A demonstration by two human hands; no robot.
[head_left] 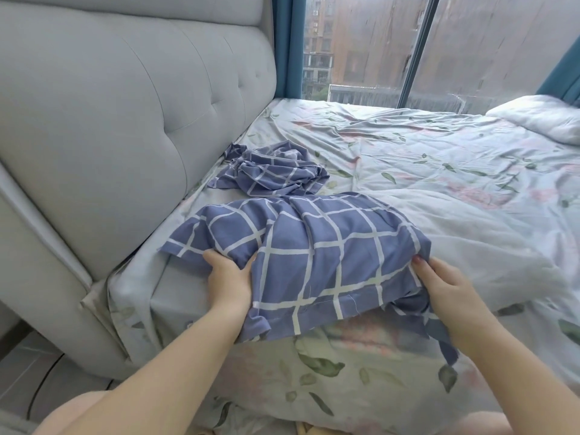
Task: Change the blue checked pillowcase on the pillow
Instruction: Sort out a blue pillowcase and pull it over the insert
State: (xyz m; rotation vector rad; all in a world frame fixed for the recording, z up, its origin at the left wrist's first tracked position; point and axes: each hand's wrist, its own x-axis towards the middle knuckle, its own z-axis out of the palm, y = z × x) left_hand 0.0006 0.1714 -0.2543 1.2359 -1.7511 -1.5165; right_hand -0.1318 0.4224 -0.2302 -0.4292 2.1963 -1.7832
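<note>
While the bulging blue-and-white checked fabric pillowcase [317, 246] is lying across the near edge of the bed [439, 189], both hands are working at its two ends.

Left hand [229, 276]: it is gripping the left side of the cover, with the thumb lying on top of the cloth and the fingers curling into a bunched fold. A loose flap of the cover is spreading out to the left of this hand, toward the headboard.

Right hand [445, 285]: its fingertips are closing together on the right edge of the cover, pinching the cloth there. Just below this hand the cover's mouth is gaping dark, and a strip of fabric is hanging down over the side of the bed. The filling inside is hidden.

A second crumpled blue checked pillowcase [273, 171] is lying behind the first, near it, against the foot of the pale grey tufted upholstered headboard [131, 120]. The bed is wearing a wrinkled pale sheet printed with leaves and pink flowers [329, 365]. A white pillow [539, 117] is resting at the far right corner, well apart from the hands. A tall window [370, 48] with teal curtains [288, 42] is standing behind the bed.
</note>
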